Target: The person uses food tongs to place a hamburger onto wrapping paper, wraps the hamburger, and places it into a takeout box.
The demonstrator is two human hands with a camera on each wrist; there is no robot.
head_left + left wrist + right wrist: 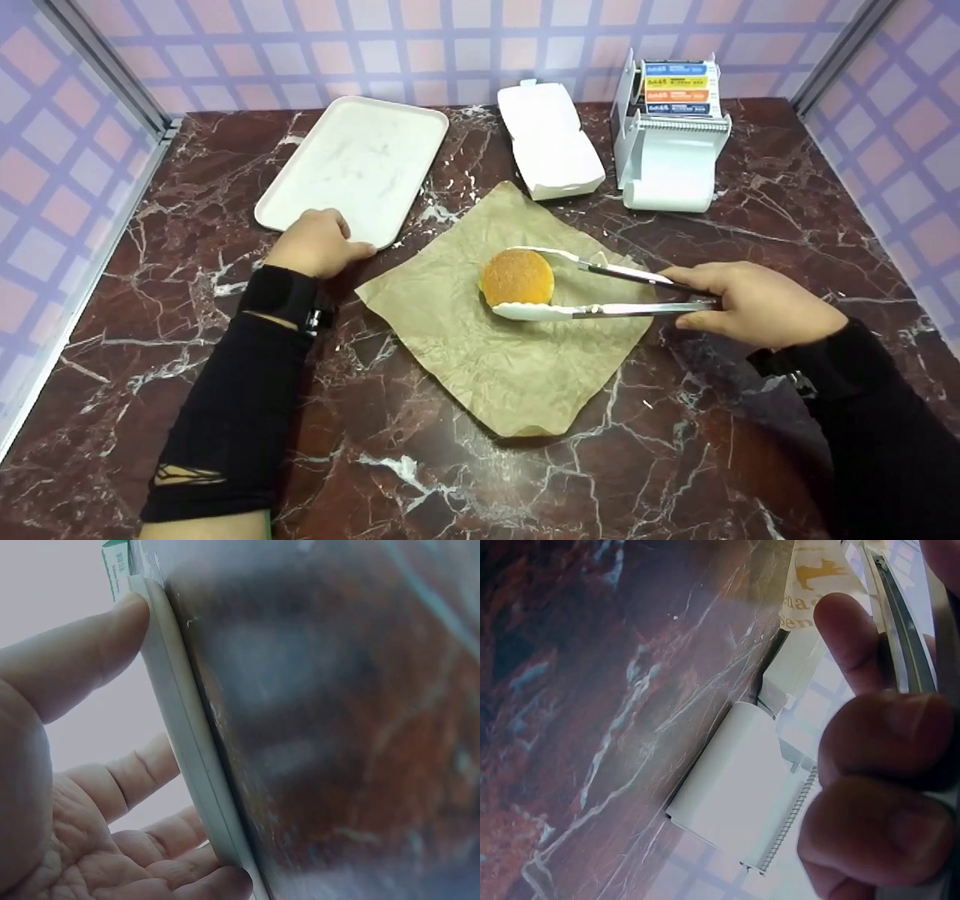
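A round golden-brown bun sits on a sheet of crinkled brown paper in the head view. My right hand grips the handle end of metal tongs with pale tips. One tip lies along the bun's far side, the other along its near side. In the right wrist view, curled fingers wrap the tongs' metal arms. My left hand rests at the near left corner of a pale tray. Seen from the left wrist, thumb and fingers touch its rim, fingers loosely extended.
Behind the paper stands an open white takeaway box. Right of it is a white label dispenser with coloured label rolls on top. Checked walls enclose the dark red marbled table at the back and sides.
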